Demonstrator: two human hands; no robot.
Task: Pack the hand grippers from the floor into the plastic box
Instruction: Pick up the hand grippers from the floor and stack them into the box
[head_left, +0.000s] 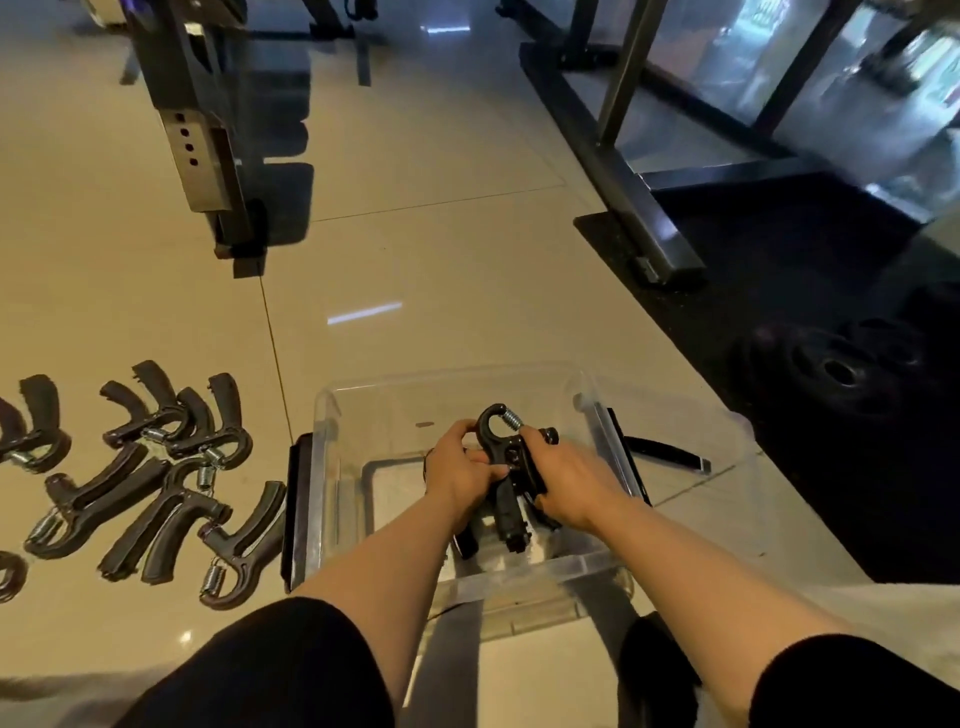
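Note:
A clear plastic box stands on the tiled floor in front of me. Over its inside, my left hand and my right hand both grip one black hand gripper with a steel spring at its top. My left hand curls around the looped head and one handle; my right hand wraps the other handle. More dark gripper handles show below my hands inside the box. Several black hand grippers lie scattered on the floor left of the box.
Black latches sit on the box's sides, and a black strip lies right of it. A metal rack leg stands at the far left. A dark frame on black matting and weight plates fill the right.

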